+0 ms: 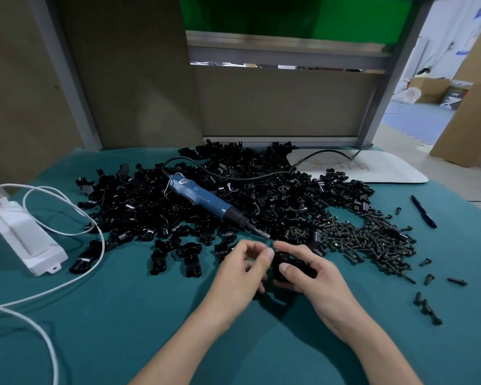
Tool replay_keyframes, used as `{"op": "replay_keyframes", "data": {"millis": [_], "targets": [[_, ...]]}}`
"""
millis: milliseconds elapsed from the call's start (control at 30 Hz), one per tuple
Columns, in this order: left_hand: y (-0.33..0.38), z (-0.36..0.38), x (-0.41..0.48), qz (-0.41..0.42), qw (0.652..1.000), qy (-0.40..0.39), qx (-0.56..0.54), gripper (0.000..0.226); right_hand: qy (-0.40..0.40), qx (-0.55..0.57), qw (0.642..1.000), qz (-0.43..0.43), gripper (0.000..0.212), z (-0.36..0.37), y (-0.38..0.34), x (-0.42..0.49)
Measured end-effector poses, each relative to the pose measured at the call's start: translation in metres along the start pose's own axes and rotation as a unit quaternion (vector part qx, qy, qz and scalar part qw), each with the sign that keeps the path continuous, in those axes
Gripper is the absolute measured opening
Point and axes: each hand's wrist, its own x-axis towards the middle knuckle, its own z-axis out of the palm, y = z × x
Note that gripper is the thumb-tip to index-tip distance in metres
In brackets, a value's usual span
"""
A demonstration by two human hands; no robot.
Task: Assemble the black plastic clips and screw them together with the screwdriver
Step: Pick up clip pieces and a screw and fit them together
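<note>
Cloth: a teal cloth (pixel 122 315) covers the table right up to the near edge, and both forearms reach in over it.
Left hand: the left hand (pixel 242 270) is curled, thumb and forefinger tips drawn close at the clip's upper edge. I cannot tell whether it pinches anything.
Right hand: the right hand (pixel 314 276) grasps the clip, thumb on top and fingers wrapped underneath.
Clip: the black clip (pixel 289 266) is held just above the cloth between the two hands, largely hidden by the fingers.
White box: a white box (pixel 25 237) lies at the left, with a white cable (pixel 95 245) looping round it.
Loose screws: a few stray screws (pixel 428 279) lie scattered on the right.
Screw heap: a heap of dark screws (pixel 372 237) lies just beyond the right hand.
Screwdriver: the blue screwdriver (pixel 203 198) lies untouched across the pile, tip pointing towards the hands, its black cord (pixel 247 176) trailing away behind.
Pile: a broad pile of black clips (pixel 150 207) spreads across the middle of the table, right behind the hands.
Pen: a dark pen (pixel 424 211) lies apart at the right.
Board: a white board (pixel 372 168) lies flat at the far edge, the cord crossing it.
Partition: a brown partition (pixel 275 101) closes off the back.
Boxes: cardboard boxes (pixel 428 90) stand on the floor beyond.
</note>
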Motion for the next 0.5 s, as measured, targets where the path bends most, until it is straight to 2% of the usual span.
{"op": "replay_keyframes", "data": {"millis": [100,167,267,367,433,500], "targets": [[0.0,0.0,-0.001,-0.008,0.999,-0.006,0.038,0.029,-0.001,0.004,1.0,0.0,0.035,0.0,-0.002,-0.001],[0.0,0.0,-0.001,-0.003,0.999,-0.008,0.042,0.026,0.001,0.006,1.0,0.001,0.033,0.001,-0.002,-0.001],[-0.002,-0.001,0.001,0.01,0.999,0.002,0.033,0.005,0.005,0.02,1.0,0.002,0.033,0.002,-0.003,-0.001],[-0.001,0.001,0.0,0.035,0.999,0.004,0.021,0.009,0.003,0.05,0.999,0.007,0.033,0.001,-0.004,-0.001],[0.002,0.003,-0.002,0.041,0.999,0.01,0.009,0.01,0.018,0.092,0.996,0.012,0.033,-0.002,-0.008,-0.001],[0.0,0.004,-0.006,0.057,0.997,0.03,0.037,0.009,0.067,0.184,0.981,0.01,0.034,-0.008,-0.015,0.002]]}}
